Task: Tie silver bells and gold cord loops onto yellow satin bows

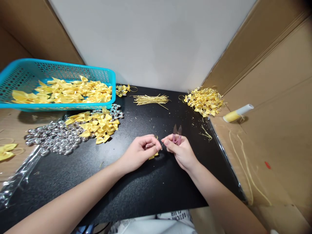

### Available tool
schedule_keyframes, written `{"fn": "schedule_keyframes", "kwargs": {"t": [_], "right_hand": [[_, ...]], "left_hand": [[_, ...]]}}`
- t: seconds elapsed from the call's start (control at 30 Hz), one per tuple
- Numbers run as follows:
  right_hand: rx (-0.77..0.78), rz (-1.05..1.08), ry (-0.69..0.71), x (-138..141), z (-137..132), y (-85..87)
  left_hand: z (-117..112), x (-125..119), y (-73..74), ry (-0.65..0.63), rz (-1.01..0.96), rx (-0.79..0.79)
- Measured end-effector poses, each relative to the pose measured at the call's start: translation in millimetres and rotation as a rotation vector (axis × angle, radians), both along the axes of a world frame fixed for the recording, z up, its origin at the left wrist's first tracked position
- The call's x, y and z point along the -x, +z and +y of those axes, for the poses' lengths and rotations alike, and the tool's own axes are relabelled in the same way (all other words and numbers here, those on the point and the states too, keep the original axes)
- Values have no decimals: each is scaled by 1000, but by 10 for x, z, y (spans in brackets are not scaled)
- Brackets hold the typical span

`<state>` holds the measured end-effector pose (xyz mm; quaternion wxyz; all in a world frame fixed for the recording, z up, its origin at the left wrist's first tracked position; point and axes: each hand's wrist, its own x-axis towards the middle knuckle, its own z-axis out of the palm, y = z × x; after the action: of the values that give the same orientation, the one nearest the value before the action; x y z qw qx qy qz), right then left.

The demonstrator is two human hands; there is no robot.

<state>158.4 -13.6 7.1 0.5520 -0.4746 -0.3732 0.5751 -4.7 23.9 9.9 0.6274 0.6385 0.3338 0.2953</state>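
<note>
Near the middle of the black tabletop, my left hand is closed in a pinch around a yellow ribbon bow, mostly hidden by the fingers. Close beside it, my right hand holds small scissors with pinkish handles, their dark blades pointing away from me and slightly apart. Its thumb and forefinger also pinch a thin cord or thread that runs toward my left fingertips; the exact kind is too small to make out. Beyond my hands lies a bundle of gold cords.
A turquoise basket of yellow bows stands at the back left. Silver beads and loose bows lie before it. At the back right sits a pile of corded bows. A cardboard tube lies beyond the right edge.
</note>
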Motion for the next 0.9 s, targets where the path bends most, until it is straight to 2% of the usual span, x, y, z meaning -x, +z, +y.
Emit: {"fn": "schedule_keyframes", "kwargs": {"t": [0.33,0.57,0.67,0.8,0.9], "right_hand": [[-29,-64,63,-15,-6,-13],[-16,-24,24,-10,-7,-4],[-10,4,-3,-16,-8,-2],[-5,-2,-14,-23,-6,-6],[-21,9,7,-23,-9,-6]], "left_hand": [[-5,13,-11,11,15,-52],[-9,1,0,27,17,-66],[-1,6,1,69,2,-30],[28,38,-10,217,-51,13],[26,55,1,162,-30,-55]]}}
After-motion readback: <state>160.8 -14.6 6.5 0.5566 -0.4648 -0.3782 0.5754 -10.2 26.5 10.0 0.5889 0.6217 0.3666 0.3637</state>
